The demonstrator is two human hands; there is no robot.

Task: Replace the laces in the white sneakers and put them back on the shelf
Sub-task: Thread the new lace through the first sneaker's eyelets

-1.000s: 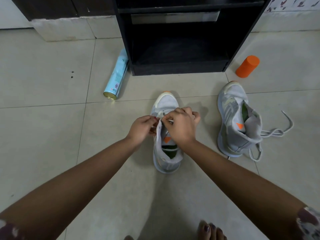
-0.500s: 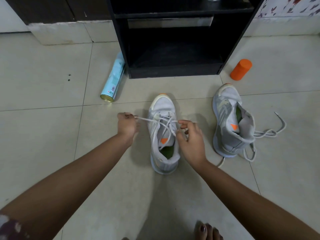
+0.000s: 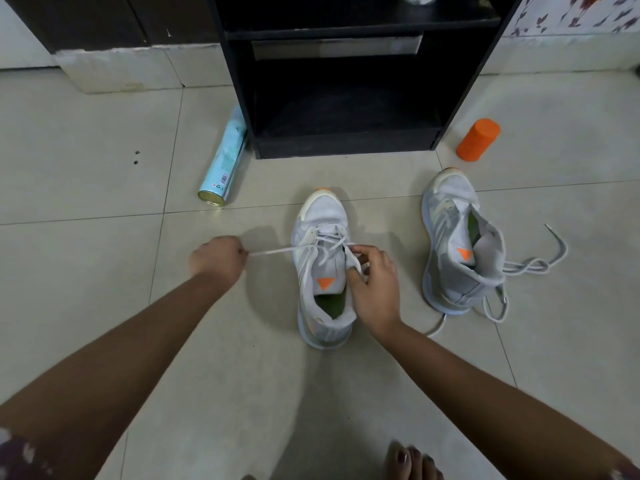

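A white sneaker (image 3: 322, 216) with an orange tongue tag stands on the floor in front of me, toe pointing at the black shelf (image 3: 346, 140). A white lace (image 3: 277, 251) is threaded through its upper eyelets. My left hand (image 3: 216, 258) grips one lace end and holds it taut out to the left. My right hand (image 3: 375, 284) pinches the other lace end at the shoe's right eyelets, next to the tongue. The second white sneaker (image 3: 453, 244) stands to the right, with a loose lace (image 3: 533, 265) trailing on the tiles.
A light blue spray can (image 3: 223, 164) lies on the floor left of the shelf. An orange capped bottle (image 3: 478, 140) stands right of it. My toes (image 3: 410, 460) show at the bottom edge. Beige floor tiles surround the shoes.
Both hands left the middle of the shoe. My left hand drew the lace end out to the left, and my right hand settled at the right eyelets.
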